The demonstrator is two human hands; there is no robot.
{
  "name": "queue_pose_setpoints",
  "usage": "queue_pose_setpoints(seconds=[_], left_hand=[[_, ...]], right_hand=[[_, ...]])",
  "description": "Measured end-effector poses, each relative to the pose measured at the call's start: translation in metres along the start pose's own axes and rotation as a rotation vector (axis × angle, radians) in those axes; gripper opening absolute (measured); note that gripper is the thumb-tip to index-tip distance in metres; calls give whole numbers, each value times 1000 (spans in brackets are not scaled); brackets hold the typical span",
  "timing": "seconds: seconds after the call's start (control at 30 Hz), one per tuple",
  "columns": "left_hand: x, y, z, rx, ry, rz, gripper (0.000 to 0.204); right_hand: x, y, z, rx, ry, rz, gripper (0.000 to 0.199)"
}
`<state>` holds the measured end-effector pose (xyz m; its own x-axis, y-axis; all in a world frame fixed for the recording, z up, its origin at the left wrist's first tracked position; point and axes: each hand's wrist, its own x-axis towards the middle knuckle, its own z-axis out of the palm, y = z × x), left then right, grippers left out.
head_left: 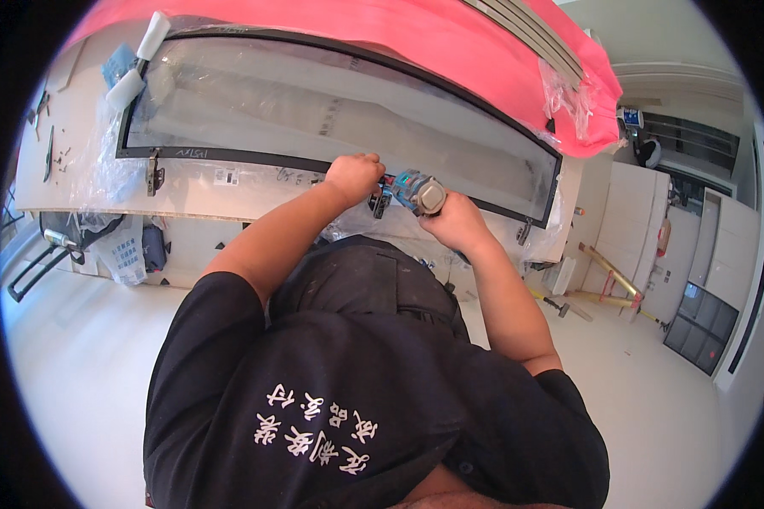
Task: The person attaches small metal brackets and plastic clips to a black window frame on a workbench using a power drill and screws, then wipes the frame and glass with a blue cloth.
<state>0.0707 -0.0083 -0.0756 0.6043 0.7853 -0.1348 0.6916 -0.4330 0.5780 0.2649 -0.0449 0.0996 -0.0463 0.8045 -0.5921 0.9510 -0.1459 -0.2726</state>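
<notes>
A long glass cabinet door with a black frame [229, 156] lies flat on the work surface in front of me. My right hand [457, 222] grips a blue cordless drill [416, 192], its front end directed left at the door's near edge. There my left hand [355, 180] is closed at the frame, knuckles up, right beside the drill's tip. Whatever its fingers pinch is hidden. Just below the tip a dark metal hinge [379, 204] juts from the frame. Another hinge [154, 175] sits near the door's left end, and a third [524, 231] near the right end.
Pink sheeting [382, 32] covers the far side, with long metal strips [530, 34] on it. White foam pieces [126, 88] wrap the door's far-left corner. Loose tools and small parts [49, 153] lie left. A bag [120, 250] stands below; a yellow stand [611, 276] is at right.
</notes>
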Motion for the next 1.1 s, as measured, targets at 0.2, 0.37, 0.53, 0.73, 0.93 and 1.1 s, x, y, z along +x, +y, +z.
queue_pose_setpoints(seconds=[0.2, 0.37, 0.53, 0.73, 0.93, 1.1], left_hand=[[-5, 4, -5, -12, 7, -20, 31], [-5, 3, 2, -4, 21, -36, 32], [-6, 1, 5, -21, 43, -24, 32], [-4, 1, 11, 4, 71, -29, 23], [-4, 2, 15, 6, 109, -35, 15], [-4, 0, 18, 15, 124, -39, 13]], right_hand=[[-1, -8, 0, -57, -16, 29, 38], [3, -13, -4, -109, -1, -13, 38], [9, 0, -1, -19, -64, 32, 38], [-3, -16, -1, -62, -18, 47, 36], [2, -12, 1, -118, -29, 54, 37], [7, -20, -6, -125, -59, 61, 36]])
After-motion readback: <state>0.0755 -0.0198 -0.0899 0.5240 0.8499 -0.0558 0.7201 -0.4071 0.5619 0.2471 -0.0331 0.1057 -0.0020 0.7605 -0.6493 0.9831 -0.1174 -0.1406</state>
